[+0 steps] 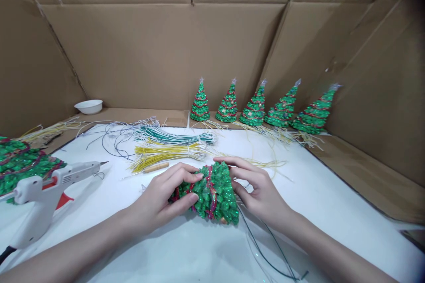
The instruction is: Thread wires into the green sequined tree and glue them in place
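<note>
A small green glittery Christmas tree (215, 192) with red garlands lies on its side above the white table, its wide base toward the right. My left hand (172, 192) grips it near the narrow end, thumb and fingers pressed on the branches. At the base is my right hand (254, 185), its fingers curled around the rim and partly hidden behind it. Dark green wires (262, 247) trail from near the base down to the table. Whether my right fingertips also pinch a wire cannot be made out.
A white glue gun (43, 199) stands at the left by more green trees (23, 163). Bundles of green wires (172, 136) and yellow wires (166, 152) lie ahead, beside a wooden-handled awl (156, 167). Several finished trees (254, 106) line the cardboard wall (133, 53). A white bowl (89, 106) sits back left.
</note>
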Action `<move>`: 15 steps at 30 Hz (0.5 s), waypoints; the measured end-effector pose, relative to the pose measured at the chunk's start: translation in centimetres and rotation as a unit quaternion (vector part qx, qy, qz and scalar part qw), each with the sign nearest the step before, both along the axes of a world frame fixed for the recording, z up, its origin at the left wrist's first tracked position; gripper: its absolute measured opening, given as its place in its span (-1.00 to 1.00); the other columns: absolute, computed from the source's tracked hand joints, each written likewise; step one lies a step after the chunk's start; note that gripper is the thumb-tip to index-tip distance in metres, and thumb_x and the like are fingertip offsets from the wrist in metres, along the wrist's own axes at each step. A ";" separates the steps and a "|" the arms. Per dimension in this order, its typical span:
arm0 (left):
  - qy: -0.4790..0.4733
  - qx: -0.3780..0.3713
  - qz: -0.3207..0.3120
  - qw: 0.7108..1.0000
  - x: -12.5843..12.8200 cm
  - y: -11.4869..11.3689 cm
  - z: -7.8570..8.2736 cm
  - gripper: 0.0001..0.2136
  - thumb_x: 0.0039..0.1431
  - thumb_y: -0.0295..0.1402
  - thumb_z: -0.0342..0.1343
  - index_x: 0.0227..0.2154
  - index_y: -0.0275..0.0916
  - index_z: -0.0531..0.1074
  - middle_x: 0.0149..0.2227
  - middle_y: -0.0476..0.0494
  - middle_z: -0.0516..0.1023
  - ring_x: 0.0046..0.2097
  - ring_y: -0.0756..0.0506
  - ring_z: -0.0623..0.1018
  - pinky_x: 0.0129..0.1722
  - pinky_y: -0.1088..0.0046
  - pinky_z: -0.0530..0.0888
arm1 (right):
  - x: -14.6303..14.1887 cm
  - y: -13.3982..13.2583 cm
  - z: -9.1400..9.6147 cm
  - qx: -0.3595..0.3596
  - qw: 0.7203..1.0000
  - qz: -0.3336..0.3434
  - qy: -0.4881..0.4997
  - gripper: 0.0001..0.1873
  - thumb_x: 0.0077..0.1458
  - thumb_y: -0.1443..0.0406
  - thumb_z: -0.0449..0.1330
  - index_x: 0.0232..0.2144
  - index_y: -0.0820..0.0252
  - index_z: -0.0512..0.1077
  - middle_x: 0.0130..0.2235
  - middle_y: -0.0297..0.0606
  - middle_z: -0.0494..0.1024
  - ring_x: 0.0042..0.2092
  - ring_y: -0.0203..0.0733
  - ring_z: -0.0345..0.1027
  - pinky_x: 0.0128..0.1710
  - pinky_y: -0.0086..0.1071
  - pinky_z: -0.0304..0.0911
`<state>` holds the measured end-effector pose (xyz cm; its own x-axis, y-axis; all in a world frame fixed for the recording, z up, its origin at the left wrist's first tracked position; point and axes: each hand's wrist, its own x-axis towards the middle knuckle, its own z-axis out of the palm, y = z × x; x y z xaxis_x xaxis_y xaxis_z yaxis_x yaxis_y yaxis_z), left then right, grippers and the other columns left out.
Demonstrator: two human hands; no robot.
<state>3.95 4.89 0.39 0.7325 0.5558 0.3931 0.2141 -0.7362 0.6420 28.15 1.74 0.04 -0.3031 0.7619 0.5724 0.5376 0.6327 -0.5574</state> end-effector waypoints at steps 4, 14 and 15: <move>0.000 0.002 -0.001 1.000 0.0 -0.1 0.1 -0.83 0.28 -0.41 0.00 -0.08 -0.19 0.28 0.02 -0.21 0.38 0.03 -0.12 0.42 -0.02 0.34 0.36 | -0.1 -0.1 0.2 0.003 1.000 -0.001 0.000 -0.76 0.16 0.44 0.03 -0.37 0.19 0.49 -0.02 -0.07 0.53 -0.02 -0.10 0.44 -0.06 -0.23 0.38; 0.010 -0.008 -0.005 1.000 -0.1 -0.2 0.2 -0.79 0.29 -0.44 0.00 -0.04 -0.16 0.26 0.05 -0.18 0.35 0.06 -0.10 0.40 0.01 0.36 0.34 | -0.1 -0.2 0.2 0.010 1.000 0.005 -0.002 -0.76 0.12 0.47 0.04 -0.35 0.17 0.49 -0.03 -0.09 0.52 -0.01 -0.09 0.43 -0.06 -0.19 0.38; 0.012 -0.009 -0.005 1.000 -0.1 -0.2 0.2 -0.79 0.29 -0.44 -0.01 -0.04 -0.16 0.26 0.06 -0.18 0.35 0.06 -0.10 0.39 0.01 0.36 0.34 | 0.0 -0.2 0.2 0.008 1.000 0.006 -0.001 -0.76 0.12 0.48 0.04 -0.35 0.18 0.49 -0.03 -0.08 0.52 -0.01 -0.09 0.42 -0.05 -0.20 0.38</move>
